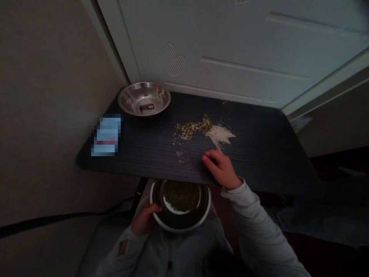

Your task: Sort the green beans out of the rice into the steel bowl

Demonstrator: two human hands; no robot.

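My left hand (146, 217) grips the left rim of a metal bowl (181, 227) in my lap, with the thumb over the edge. Small green grains that look like mung beans (181, 195) lie in the bottom of this bowl. My right hand (220, 167) is over the near part of the dark table, its fingers curled in and the thumb close to them. Whatever the fingers may hold is hidden. Just beyond that hand is a pile of white rice (220, 134), touching a strip of green grains (198, 127) mixed with some rice.
A shiny steel bowl (144, 98) with a label inside stands at the table's back left corner. Near the left edge lies a phone-like lit screen (106, 135), blurred out. Stray grains (180, 156) dot the table (268, 154). Behind it rises a white panel (230, 46).
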